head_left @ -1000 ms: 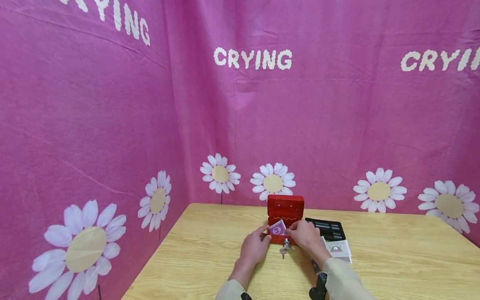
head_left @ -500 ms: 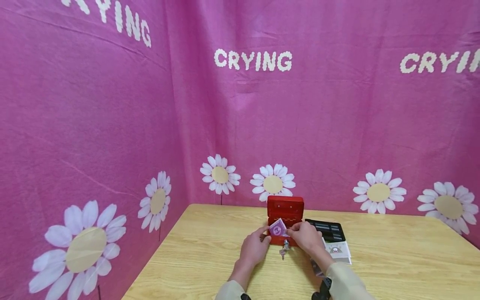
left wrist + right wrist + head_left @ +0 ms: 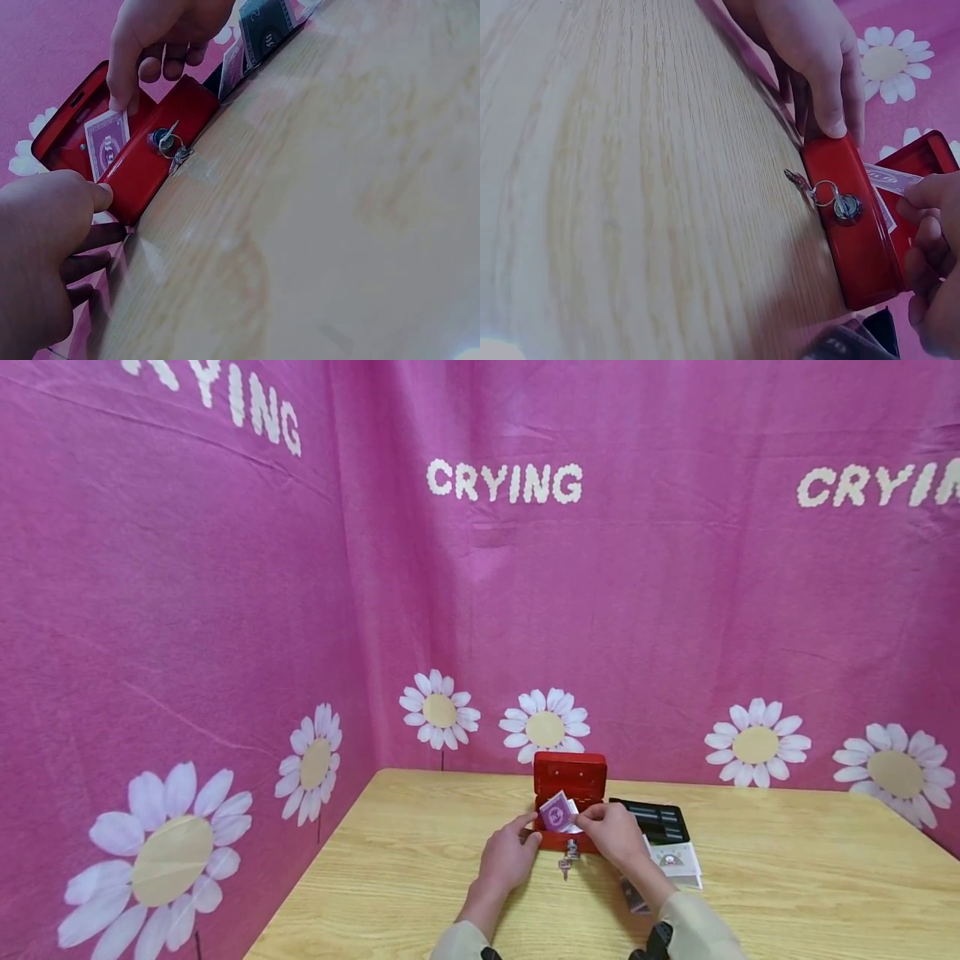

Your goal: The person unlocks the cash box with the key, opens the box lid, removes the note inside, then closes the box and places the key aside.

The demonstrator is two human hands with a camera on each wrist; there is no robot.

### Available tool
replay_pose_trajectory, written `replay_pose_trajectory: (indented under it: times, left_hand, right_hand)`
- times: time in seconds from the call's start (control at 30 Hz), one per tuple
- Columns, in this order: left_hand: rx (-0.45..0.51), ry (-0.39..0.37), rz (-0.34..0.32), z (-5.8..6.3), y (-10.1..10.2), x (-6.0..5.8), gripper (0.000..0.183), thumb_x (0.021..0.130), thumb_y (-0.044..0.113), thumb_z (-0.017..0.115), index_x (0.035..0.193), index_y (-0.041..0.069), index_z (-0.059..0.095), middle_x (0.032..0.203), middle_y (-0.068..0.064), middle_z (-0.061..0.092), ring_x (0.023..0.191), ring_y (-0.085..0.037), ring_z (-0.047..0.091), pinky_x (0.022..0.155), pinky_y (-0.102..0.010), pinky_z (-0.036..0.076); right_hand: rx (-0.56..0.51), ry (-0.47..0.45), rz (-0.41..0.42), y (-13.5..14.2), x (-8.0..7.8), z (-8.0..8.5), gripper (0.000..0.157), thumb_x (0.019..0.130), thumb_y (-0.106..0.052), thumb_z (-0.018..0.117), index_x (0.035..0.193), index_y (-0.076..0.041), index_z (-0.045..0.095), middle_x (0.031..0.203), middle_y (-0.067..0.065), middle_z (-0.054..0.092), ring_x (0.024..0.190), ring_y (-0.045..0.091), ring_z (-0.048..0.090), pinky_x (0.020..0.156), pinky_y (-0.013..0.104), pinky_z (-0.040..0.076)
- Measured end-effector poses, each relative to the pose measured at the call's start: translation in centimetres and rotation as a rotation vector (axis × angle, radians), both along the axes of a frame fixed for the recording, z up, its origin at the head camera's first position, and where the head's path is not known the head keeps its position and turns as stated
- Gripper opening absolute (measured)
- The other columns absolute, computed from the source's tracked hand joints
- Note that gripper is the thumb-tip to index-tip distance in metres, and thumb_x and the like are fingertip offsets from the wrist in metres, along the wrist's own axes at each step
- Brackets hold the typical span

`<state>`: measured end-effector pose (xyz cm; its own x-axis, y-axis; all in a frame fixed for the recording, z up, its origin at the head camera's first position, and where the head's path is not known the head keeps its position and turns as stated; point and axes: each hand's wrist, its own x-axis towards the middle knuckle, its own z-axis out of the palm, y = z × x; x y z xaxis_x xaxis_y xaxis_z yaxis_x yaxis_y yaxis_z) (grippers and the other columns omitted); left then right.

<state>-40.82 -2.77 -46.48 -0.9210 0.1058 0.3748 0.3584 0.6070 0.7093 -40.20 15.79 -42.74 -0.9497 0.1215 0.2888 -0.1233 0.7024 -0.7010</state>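
A small red cash box (image 3: 557,842) stands on the table with its lid (image 3: 570,777) raised. My left hand (image 3: 508,862) holds its left end, the thumb on the front corner and the other fingers along the side. Between thumb and forefinger, my right hand (image 3: 613,835) pinches a purple banknote (image 3: 556,814) tilted over the open box. Another pale note edge shows behind it inside the box, partly hidden. A bunch of keys (image 3: 180,157) hangs from the lock (image 3: 847,208) on the box front, one key inserted.
To the right of the box lies a black coin tray (image 3: 667,822). Pale printed notes (image 3: 675,860) lie in front of it, and a darker note (image 3: 636,900) sits partly under my right forearm. A purple cloth (image 3: 637,610) with daisies hangs behind the wooden table (image 3: 810,877).
The purple banknote has turned slightly and more of a pale note shows beside it. My right wrist has shifted a little to the right. My left hand has stayed on the box.
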Motion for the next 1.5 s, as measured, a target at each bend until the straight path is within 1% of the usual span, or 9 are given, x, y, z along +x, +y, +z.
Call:
replay_pose_trajectory:
  times: [0.13,0.23,0.4,0.5,0.6,0.73,1.03,1.3,1.5]
  left_hand:
    - [0.008,-0.024,0.002,0.0,0.0,0.1,0.038,0.097,0.02,0.062,0.135,0.013,0.063,0.109,-0.007,0.074,0.1,-0.025,0.069,0.09,-0.049,0.054]
    - [0.008,-0.023,0.002,-0.1,0.0,0.1,0.039,0.097,0.019,0.062,0.135,0.011,0.062,0.109,-0.008,0.074,0.101,-0.026,0.069,0.091,-0.05,0.054]
    - [0.003,-0.011,0.006,-0.2,0.1,0.0,0.039,0.096,0.019,0.062,0.134,0.011,0.063,0.108,-0.008,0.075,0.1,-0.026,0.069,0.09,-0.05,0.054]
    - [0.006,-0.021,0.009,-0.1,0.0,0.0,0.039,0.097,0.02,0.062,0.135,0.011,0.062,0.11,-0.008,0.074,0.102,-0.026,0.069,0.091,-0.051,0.054]
    - [0.007,-0.026,0.009,-0.1,0.0,0.1,0.039,0.097,0.02,0.062,0.135,0.011,0.062,0.11,-0.008,0.074,0.103,-0.027,0.069,0.092,-0.051,0.053]
    - [0.0,-0.013,0.004,-0.1,-0.1,0.1,0.039,0.097,0.019,0.062,0.135,0.011,0.062,0.109,-0.008,0.075,0.102,-0.027,0.069,0.091,-0.051,0.053]
    - [0.009,-0.036,0.003,0.1,0.1,0.3,0.039,0.097,0.02,0.062,0.136,0.012,0.062,0.109,-0.007,0.074,0.101,-0.025,0.069,0.092,-0.051,0.053]
    - [0.007,-0.022,0.004,0.2,0.1,0.4,0.039,0.096,0.019,0.063,0.135,0.011,0.062,0.105,-0.005,0.075,0.099,-0.025,0.069,0.089,-0.05,0.054]
    - [0.006,-0.026,0.003,0.1,0.0,0.4,0.039,0.097,0.019,0.063,0.135,0.012,0.062,0.105,-0.005,0.075,0.098,-0.024,0.069,0.089,-0.049,0.054]
  right_hand:
    - [-0.035,0.017,-0.002,0.4,0.2,0.0,0.02,0.088,-0.023,0.069,0.085,-0.004,0.076,0.078,0.003,0.069,0.071,0.015,0.053,0.061,0.026,0.041]
    - [-0.055,0.024,-0.003,0.8,0.6,0.1,0.02,0.088,-0.023,0.07,0.085,-0.005,0.076,0.077,0.002,0.069,0.07,0.014,0.052,0.061,0.026,0.04]
    - [-0.1,0.021,-0.007,1.6,1.0,0.2,0.02,0.088,-0.024,0.071,0.087,-0.004,0.077,0.076,0.007,0.069,0.063,0.012,0.052,0.058,0.026,0.041]
    - [-0.099,0.025,-0.002,1.9,1.3,0.4,0.023,0.088,-0.025,0.071,0.088,-0.003,0.077,0.078,0.008,0.071,0.062,0.012,0.052,0.057,0.026,0.041]
    - [-0.089,0.037,-0.006,2.1,1.5,0.6,0.023,0.088,-0.026,0.071,0.087,-0.004,0.077,0.081,0.007,0.072,0.07,0.012,0.052,0.061,0.026,0.041]
    - [-0.095,0.036,-0.022,2.3,1.8,0.9,0.023,0.088,-0.029,0.072,0.087,-0.007,0.077,0.082,0.007,0.072,0.074,0.013,0.054,0.064,0.025,0.042]
    - [-0.107,0.036,-0.041,3.2,3.3,1.9,0.021,0.086,-0.028,0.071,0.086,-0.007,0.078,0.084,0.005,0.074,0.074,0.011,0.055,0.066,0.025,0.042]
    - [-0.107,0.049,-0.022,4.4,4.6,2.6,0.021,0.087,-0.026,0.071,0.084,-0.006,0.076,0.076,0.001,0.07,0.073,0.012,0.051,0.065,0.025,0.04]
    - [-0.094,0.043,-0.001,4.9,5.6,2.7,0.02,0.088,-0.027,0.072,0.08,-0.009,0.074,0.072,-0.001,0.068,0.069,0.012,0.051,0.064,0.025,0.04]
